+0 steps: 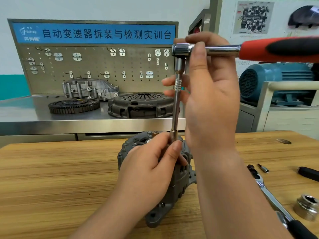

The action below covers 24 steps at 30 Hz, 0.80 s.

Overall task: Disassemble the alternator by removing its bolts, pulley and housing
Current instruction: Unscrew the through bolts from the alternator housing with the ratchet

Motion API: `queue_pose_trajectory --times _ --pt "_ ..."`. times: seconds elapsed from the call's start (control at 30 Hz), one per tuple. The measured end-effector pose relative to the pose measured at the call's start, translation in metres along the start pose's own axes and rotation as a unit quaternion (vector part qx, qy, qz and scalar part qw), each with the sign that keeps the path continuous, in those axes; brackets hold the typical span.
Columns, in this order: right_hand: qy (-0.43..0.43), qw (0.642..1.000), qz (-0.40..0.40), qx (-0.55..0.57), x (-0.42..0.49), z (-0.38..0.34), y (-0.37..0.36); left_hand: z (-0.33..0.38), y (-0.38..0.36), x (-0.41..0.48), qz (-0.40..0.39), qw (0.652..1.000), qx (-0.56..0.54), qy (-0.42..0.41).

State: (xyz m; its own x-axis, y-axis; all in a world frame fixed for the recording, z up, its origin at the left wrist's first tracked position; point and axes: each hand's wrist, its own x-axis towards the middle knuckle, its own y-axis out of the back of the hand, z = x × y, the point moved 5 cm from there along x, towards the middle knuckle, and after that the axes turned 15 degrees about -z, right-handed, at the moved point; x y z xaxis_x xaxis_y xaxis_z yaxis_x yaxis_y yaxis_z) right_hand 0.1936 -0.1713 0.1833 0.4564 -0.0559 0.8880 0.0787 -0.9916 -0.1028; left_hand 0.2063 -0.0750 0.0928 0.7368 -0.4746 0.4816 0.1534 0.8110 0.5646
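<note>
The grey alternator (179, 185) stands upright on the wooden table (51, 178), mostly hidden behind my hands. A ratchet (241, 50) with a red and black handle carries a long extension bar (176, 107) that reaches straight down to the alternator's top. My left hand (151, 168) lies over the alternator and pinches the socket end of the bar between thumb and fingers. My right hand (210, 94) holds the ratchet head, thumb over it, fingers round the knurled upper part of the bar. The bolt under the socket is hidden.
On the table at right lie a second ratchet wrench (276, 204), a large socket (307, 207), a small bit adapter (263, 168) and a black tool (309, 173). Behind stand a steel bench with a clutch cover (141, 105), flywheel (74, 106), a housing, and a blue motor (276, 80).
</note>
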Motion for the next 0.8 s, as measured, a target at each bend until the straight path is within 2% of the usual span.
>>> queue_pose_trajectory --times 0.07,0.13,0.17,0.23,0.33,0.4,0.47,0.5,0.53,0.67,0.8 --pt "-0.069 0.983 -0.028 0.167 0.001 0.008 -0.003 0.002 0.001 -0.001 -0.002 1.0 0.01 -0.016" --pt "-0.106 0.947 -0.067 0.296 0.002 0.012 -0.008 0.002 0.001 0.0 -0.01 1.0 0.011 -0.021" --pt "-0.111 0.934 -0.085 0.329 0.002 0.011 -0.009 0.002 0.001 0.0 -0.013 1.0 0.011 -0.021" --pt "-0.107 0.932 -0.108 0.33 0.002 0.01 -0.01 0.0 0.001 0.001 -0.01 1.0 0.014 -0.013" --pt "-0.071 0.974 -0.07 0.202 0.001 0.007 -0.006 -0.001 0.001 0.001 -0.004 1.0 0.022 0.006" --pt "0.009 1.0 -0.01 0.003 0.0 -0.002 0.002 -0.003 0.0 0.001 -0.006 1.0 0.016 0.019" --pt "0.1 0.975 0.015 -0.196 -0.003 -0.012 0.003 -0.003 0.0 0.002 -0.007 1.0 0.009 0.025" --pt "0.123 0.962 0.021 -0.242 -0.004 -0.014 0.002 -0.003 0.0 0.002 -0.01 1.0 0.007 0.023" --pt "0.127 0.961 0.026 -0.243 -0.005 -0.014 0.002 -0.003 -0.001 0.003 -0.013 1.0 0.006 0.02" --pt "0.012 1.0 0.009 -0.009 -0.001 -0.003 0.001 -0.001 0.001 0.0 -0.012 1.0 0.006 -0.002" --pt "-0.064 0.981 -0.06 0.174 0.002 0.006 -0.01 0.001 0.002 -0.002 -0.01 1.0 0.006 -0.015"
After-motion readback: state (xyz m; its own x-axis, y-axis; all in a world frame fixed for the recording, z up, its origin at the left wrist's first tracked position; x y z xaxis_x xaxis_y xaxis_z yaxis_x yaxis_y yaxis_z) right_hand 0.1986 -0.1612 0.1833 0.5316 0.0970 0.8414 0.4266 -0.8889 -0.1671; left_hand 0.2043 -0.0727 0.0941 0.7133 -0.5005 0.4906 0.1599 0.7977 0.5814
